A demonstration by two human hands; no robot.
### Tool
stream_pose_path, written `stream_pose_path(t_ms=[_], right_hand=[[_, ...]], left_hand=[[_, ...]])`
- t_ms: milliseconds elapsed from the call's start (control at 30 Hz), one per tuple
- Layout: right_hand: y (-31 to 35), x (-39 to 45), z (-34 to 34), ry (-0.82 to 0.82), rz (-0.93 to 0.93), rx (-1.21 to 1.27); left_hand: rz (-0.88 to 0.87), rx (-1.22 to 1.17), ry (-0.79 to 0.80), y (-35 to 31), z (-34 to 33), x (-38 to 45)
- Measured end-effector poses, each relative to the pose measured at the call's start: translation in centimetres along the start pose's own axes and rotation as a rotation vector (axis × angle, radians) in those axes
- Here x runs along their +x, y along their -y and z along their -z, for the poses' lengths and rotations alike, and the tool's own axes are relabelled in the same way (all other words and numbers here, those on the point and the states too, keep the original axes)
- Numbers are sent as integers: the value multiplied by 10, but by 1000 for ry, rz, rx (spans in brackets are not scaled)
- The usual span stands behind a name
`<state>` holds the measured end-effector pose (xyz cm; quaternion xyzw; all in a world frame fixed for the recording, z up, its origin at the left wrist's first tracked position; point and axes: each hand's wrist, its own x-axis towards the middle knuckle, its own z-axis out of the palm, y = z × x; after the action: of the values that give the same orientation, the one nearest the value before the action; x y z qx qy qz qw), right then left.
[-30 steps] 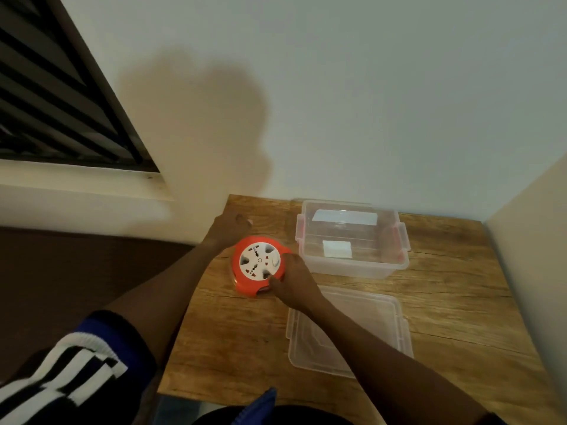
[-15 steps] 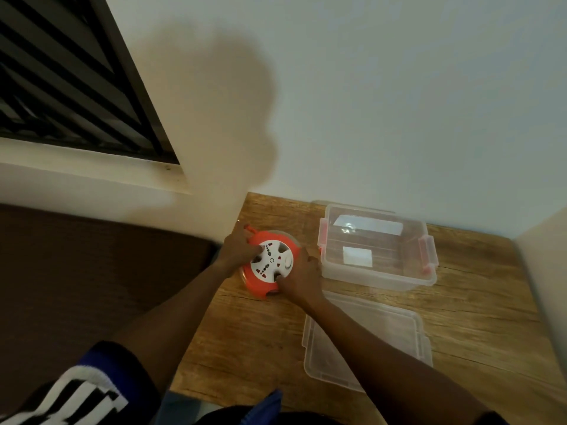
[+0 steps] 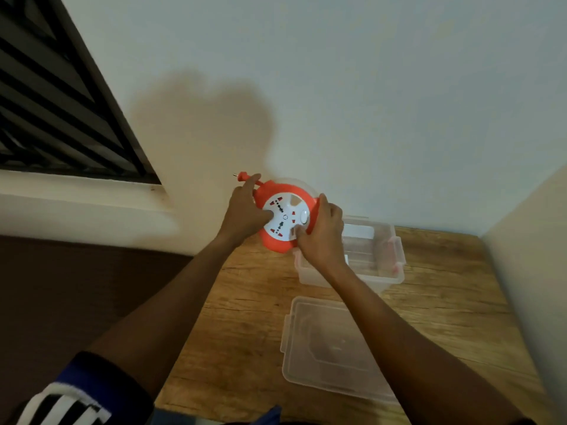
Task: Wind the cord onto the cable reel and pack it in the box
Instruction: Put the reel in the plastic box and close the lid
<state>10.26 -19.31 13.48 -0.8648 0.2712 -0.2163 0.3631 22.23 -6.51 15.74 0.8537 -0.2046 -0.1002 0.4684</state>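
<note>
One cable reel (image 3: 287,220), orange body with a white socket face, held clear of the surface (image 3: 245,317) between both hands, tilted toward the camera, above and just left of the box. Socket face shows several outlets and an oval switch on its right side. An orange plug (image 3: 244,177) with metal pins sticks out past the reel's upper left rim; no loose cord is visible, so winding looks done or nearly so.

Left hand (image 3: 245,213): closed around the reel's left edge, fingers curled near the plug, thumb lying across the white face. Right hand (image 3: 322,234): closed on the right rim, thumb on the lower face, fingers wrapped behind and out of sight.

Step in hand, by judgement: the change from winding to packing. Next move calls for securing the plug against the reel, turning the reel flat and lowering it through the box's open top without catching the rim or latches.

One clear plastic box (image 3: 383,259), lidless, red side latches, standing on the wooden surface partly behind the right wrist; its contents cannot be made out. One clear lid (image 3: 322,348), lying flat on the surface just in front of the box.

Surroundings: pale wall behind, louvred window (image 3: 46,102) at upper left.
</note>
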Motion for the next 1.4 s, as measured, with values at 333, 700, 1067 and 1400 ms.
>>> stream_pose_path(t_ms=[333,700,1067,1400], right_hand=[[-76,0,102,11,-177,-80],[-131,-11,118,143,-139,-329],[-143,-32,88,176,-100,-618],[-146,-34,87,149,-101,-648]], left_hand=[[-44,75,169,-51,-117,-11],[52,48,187,-42,-171,-36],[125,145,205,-12,-173,-60],[86,205,222,-5,-178,-59]])
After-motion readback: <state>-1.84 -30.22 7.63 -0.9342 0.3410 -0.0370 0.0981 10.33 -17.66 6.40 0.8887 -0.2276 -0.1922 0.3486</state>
